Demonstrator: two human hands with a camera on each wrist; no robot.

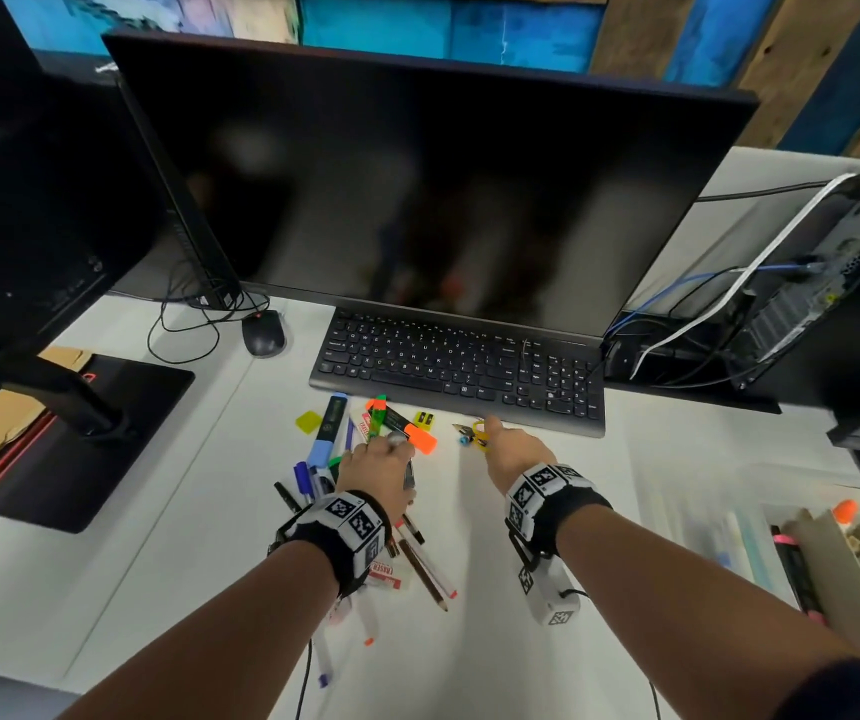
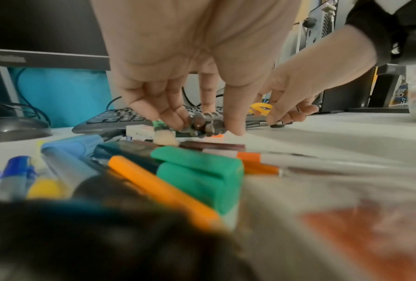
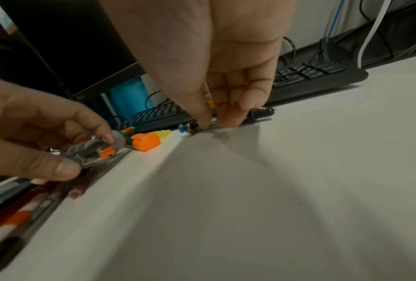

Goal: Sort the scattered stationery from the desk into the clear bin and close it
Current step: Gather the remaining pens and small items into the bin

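Stationery lies scattered on the white desk (image 1: 521, 511) in front of the keyboard (image 1: 459, 366). My left hand (image 1: 391, 446) pinches a clear pen with a grey spiral grip (image 3: 91, 150) (image 2: 207, 123), just above the pile of pens (image 1: 417, 558). My right hand (image 1: 490, 428) (image 3: 214, 123) pinches a thin pen with a blue end (image 3: 183, 127) that lies on the desk beside a yellow-handled item (image 1: 479, 433). An orange highlighter (image 1: 412, 428) and a blue highlighter (image 1: 326, 428) lie between the hands and the keyboard. The clear bin (image 1: 781, 517) stands at the right, uncovered.
A large monitor (image 1: 417, 189) stands behind the keyboard, with a mouse (image 1: 263, 332) and cables to its left. A second monitor's base (image 1: 80, 439) sits at the left. A computer tower (image 1: 833, 283) is at the right. The bin holds markers and a cardboard piece (image 1: 843, 563).
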